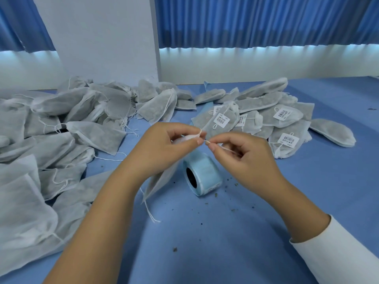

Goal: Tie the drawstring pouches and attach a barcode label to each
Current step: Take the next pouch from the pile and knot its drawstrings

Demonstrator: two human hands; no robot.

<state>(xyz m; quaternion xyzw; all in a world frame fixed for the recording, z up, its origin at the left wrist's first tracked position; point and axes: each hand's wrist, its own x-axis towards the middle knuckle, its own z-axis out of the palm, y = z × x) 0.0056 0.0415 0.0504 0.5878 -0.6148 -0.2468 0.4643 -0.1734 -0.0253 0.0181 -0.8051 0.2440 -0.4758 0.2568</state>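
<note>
Cord (225,149), thread-thin, pinched by left hand (164,144), right hand (246,158), gauzy pouch (162,181)

One pale blue roll of label tape (202,176) stands on the blue table (205,253). Five white barcode labels (223,120) show on the grey mesh drawstring pouches (287,121) heaped far right. The unlabelled grey pouches (61,119) along the left edge overlap too much to count. One held pouch (160,181) hangs between two hands: left hand (164,144), right hand (246,152).

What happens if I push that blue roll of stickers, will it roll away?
Probably, yes: the label roll seems to stand on its round edge on the flat blue table, so a push could set it rolling. Its hollow core suggests it is fairly light.
</note>
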